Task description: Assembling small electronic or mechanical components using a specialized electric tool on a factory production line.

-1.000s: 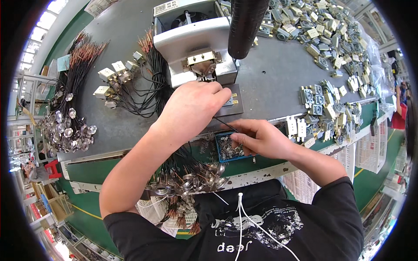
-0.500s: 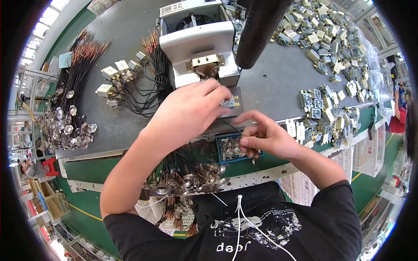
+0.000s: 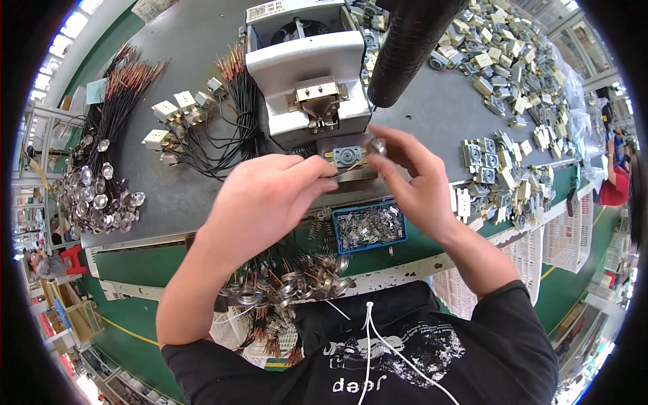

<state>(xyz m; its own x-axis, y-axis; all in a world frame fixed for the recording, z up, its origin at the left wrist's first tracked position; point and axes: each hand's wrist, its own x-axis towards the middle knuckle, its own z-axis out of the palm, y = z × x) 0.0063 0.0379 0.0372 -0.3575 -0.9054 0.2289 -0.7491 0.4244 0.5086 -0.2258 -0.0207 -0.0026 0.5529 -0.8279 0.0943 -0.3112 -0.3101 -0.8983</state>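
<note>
Grey bench [image 3: 202, 196] with green edging, crowded left to right: wired round metal caps [image 3: 94, 196] heaped at far left, cream terminal blocks [image 3: 169, 121] on black leads, a white press [image 3: 307, 74] with a pale printed label on top, a blue tray [image 3: 370, 228] of small metal clips, then finished grey-and-cream switch parts [image 3: 493, 169] piled right. Left hand [image 3: 263, 202] pinching a thin wire toward a small round metal cap [image 3: 375, 146] gripped by right hand [image 3: 418, 182] just before the press. Judging by the piles, many done, many caps left.
</note>
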